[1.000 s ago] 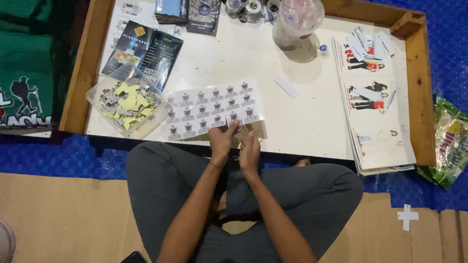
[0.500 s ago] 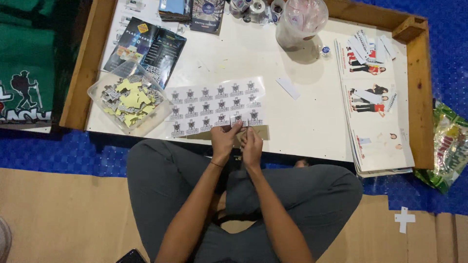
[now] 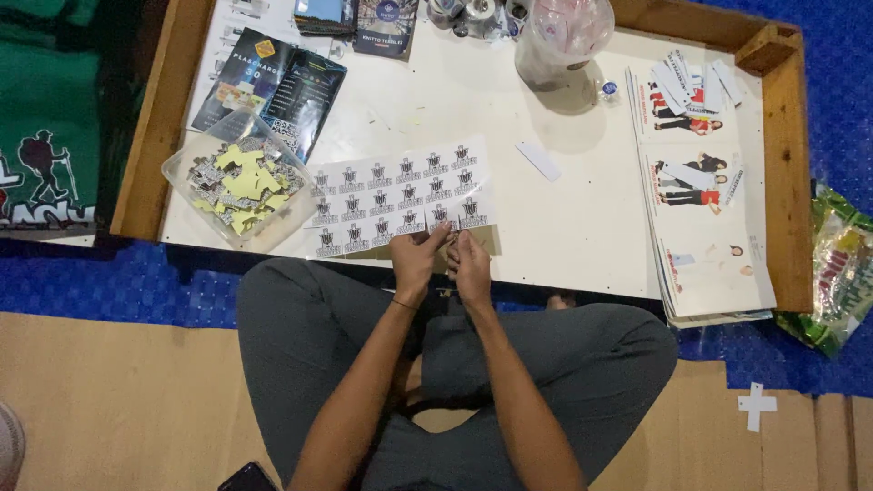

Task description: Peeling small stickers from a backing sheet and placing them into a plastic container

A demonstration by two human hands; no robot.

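Observation:
A white sticker sheet (image 3: 400, 195) with rows of small black-and-white emblems lies on the low white table (image 3: 564, 218). My left hand (image 3: 416, 258) and my right hand (image 3: 468, 264) meet at the sheet's near right corner. Both pinch its edge with thumb and fingers, close together, knuckles almost touching. I sit cross-legged in grey trousers right against the table's near edge.
A clear plastic tub (image 3: 238, 189) of cut stickers and yellow scraps stands left of the sheet. Dark booklets (image 3: 273, 86) lie behind it. A clear plastic jar (image 3: 559, 36) stands at the back, printed figure sheets (image 3: 700, 182) at the right, a snack bag (image 3: 841, 268) on the blue mat.
The hands stay pinched at the sheet's near corner and have barely moved. The view has shifted slightly.

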